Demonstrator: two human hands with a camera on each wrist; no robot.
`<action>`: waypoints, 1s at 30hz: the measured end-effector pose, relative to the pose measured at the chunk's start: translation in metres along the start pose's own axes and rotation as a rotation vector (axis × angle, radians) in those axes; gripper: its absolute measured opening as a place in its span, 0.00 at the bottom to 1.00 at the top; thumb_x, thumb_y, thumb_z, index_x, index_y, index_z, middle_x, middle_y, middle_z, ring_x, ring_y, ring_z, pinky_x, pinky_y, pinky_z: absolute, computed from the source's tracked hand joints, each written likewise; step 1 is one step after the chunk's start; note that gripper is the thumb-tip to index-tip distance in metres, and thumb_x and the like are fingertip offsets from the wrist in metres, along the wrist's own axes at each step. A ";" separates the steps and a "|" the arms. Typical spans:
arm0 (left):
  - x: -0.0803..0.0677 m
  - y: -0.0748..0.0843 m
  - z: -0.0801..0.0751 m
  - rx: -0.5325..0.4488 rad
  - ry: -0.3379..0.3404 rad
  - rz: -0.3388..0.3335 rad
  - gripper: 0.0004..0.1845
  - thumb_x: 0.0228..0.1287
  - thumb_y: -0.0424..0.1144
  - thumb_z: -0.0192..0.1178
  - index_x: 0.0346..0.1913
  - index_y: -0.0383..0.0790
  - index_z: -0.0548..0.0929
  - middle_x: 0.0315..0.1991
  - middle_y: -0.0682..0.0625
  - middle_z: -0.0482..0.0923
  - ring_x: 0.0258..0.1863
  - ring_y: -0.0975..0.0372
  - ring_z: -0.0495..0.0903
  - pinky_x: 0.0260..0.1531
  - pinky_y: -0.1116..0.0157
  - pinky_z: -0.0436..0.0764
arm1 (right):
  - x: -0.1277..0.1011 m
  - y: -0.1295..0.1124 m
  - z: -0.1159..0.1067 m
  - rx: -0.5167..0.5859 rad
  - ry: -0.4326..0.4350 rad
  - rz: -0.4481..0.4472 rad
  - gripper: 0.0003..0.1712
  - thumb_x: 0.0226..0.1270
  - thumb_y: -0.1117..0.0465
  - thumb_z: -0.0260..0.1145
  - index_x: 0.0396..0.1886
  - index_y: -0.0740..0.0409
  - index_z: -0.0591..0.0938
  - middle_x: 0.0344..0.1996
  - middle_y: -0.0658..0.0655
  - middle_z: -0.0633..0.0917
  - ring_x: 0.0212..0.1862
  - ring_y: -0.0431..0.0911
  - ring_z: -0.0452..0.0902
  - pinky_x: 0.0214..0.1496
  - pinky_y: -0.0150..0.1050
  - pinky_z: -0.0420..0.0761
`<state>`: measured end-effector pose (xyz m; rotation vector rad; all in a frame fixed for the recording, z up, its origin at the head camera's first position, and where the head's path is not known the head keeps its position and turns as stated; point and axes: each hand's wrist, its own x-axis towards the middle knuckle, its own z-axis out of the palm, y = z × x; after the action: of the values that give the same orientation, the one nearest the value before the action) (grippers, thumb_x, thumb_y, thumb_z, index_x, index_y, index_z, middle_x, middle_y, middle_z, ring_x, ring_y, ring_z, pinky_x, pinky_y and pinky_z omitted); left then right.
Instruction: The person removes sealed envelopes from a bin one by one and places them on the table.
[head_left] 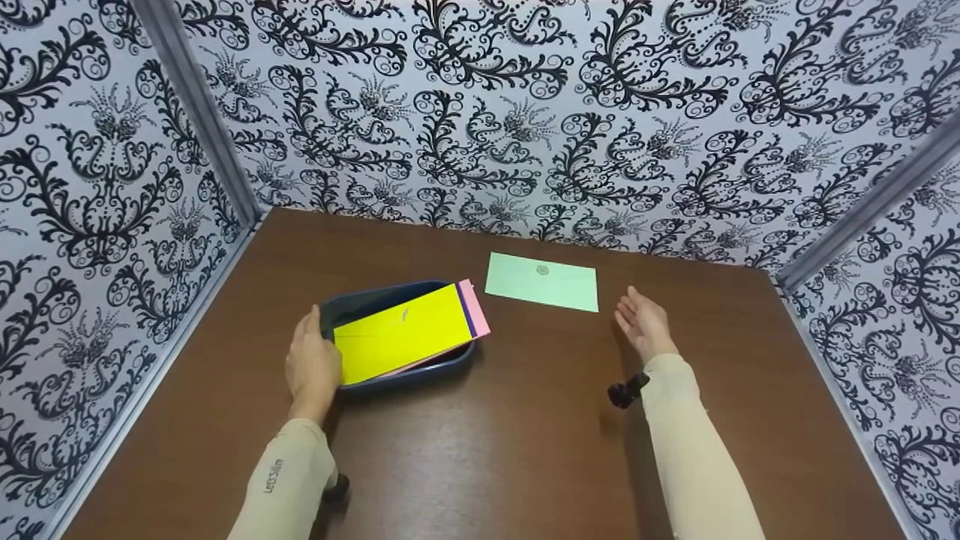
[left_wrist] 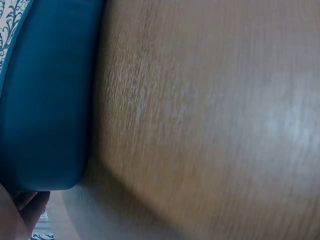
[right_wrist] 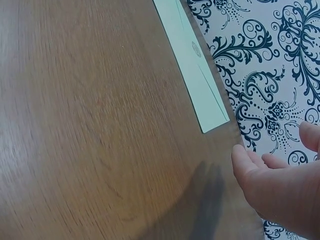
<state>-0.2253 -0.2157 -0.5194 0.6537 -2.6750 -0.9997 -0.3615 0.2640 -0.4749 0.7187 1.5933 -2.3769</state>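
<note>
My left hand [head_left: 313,367] holds the left end of a dark blue plastic bin [head_left: 409,376]. In the left wrist view the bin's side wall [left_wrist: 47,100] fills the left edge, with fingers [left_wrist: 35,207] at its end. A yellow envelope [head_left: 405,334] lies on top inside the bin, its flap lines showing. Beneath it stick out purple and pink [head_left: 477,307] ones, tilted over the right rim. A mint green envelope [head_left: 541,281] with a round seal mark lies flat on the table. To the right of it my right hand [head_left: 643,322] hovers with loosely bent fingers, holding nothing.
The brown wooden table [head_left: 495,435] runs back to a wall [head_left: 525,127] with black scroll patterns. Side panels stand at left and right. A dark wrist camera [head_left: 628,390] sits below my right wrist, and another [head_left: 337,489] by the left sleeve.
</note>
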 end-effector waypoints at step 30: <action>0.001 -0.001 0.000 -0.008 -0.019 -0.030 0.35 0.71 0.28 0.40 0.80 0.45 0.53 0.78 0.40 0.56 0.51 0.41 0.79 0.50 0.47 0.79 | -0.002 0.011 0.003 -0.028 -0.093 -0.024 0.30 0.79 0.53 0.50 0.75 0.58 0.61 0.79 0.60 0.57 0.78 0.51 0.55 0.78 0.39 0.63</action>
<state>-0.2264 -0.2169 -0.5199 0.6874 -2.6841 -1.0289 -0.3562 0.2567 -0.4817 0.5774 1.6027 -2.3626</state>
